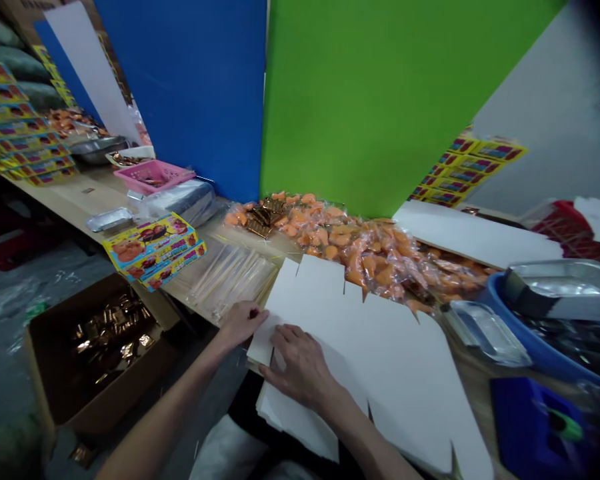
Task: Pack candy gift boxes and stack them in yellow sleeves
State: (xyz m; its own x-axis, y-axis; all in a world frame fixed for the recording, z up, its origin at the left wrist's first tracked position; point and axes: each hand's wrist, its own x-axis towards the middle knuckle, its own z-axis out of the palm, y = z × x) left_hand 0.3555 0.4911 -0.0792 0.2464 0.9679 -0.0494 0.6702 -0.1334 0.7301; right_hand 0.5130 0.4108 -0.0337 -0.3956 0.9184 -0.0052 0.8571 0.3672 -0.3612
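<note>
A stack of flat white cardboard box blanks (380,347) lies in front of me, its near edge overhanging the table. My left hand (241,323) is closed at the left edge of the top blank, thumb and fingers pinching a flap. Just to its right, my right hand (300,365) rests on the white card with its fingers laid out flat. Beyond the left hand are thin wooden sticks in clear wrappers (235,277). A printed yellow box (155,248) sits to the left of the sticks.
Orange pieces in clear bags (350,240) are heaped behind the blanks. To the right are a blue tub (500,313), foil trays (490,333) and a dark blue object (530,420). A pink basket (155,177) stands back left; a carton (95,393) of bronze packets is below. Blue and green panels rise behind.
</note>
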